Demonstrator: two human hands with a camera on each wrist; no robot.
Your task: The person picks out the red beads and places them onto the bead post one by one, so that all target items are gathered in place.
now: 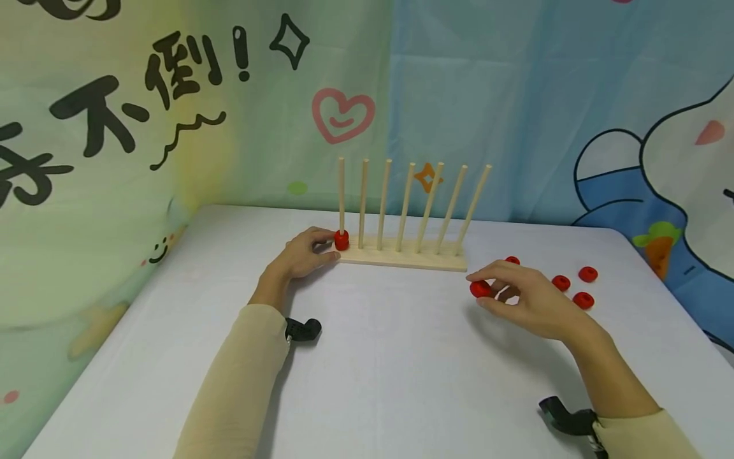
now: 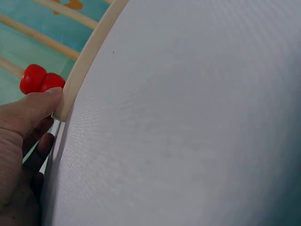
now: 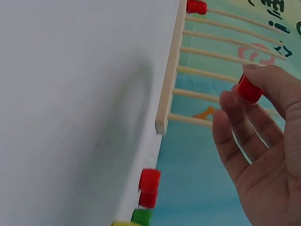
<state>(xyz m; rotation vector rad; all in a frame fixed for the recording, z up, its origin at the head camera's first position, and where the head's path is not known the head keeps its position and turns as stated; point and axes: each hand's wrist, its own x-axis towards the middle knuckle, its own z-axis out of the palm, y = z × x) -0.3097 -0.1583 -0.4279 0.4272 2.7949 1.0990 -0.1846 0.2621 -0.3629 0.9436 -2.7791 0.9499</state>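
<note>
Red bead: up in the air we have it, above the white tabletop, just in front of and to the right of the pegboard's base.
Right hand: we see it pinching that bead by the tips of thumb and finger; such a light hold, we judge, keeps most of the bead uncovered, so that a peg could pass through.
Left hand: gripping the base's left end, thumb along the front edge, other fingers round the end; we take that as steadying the light wood. Whether the thumb also touches a bead, we cannot tell.
Stacked beads: two red ones, one atop the other, low on the leftmost peg, right beside our left hand.
Other pegs: six, all bare, rising in a row; their spacing, we reckon, leaves room for beads side by side.
Loose red beads: four show in the head view, scattered beyond our right hand, probably placed there for easy reach.
Green piece and yellow piece: peeking in low in the right-wrist view, cut off by its edge.
Backdrop: printed cloth behind the table, heart and lettering on it.
</note>
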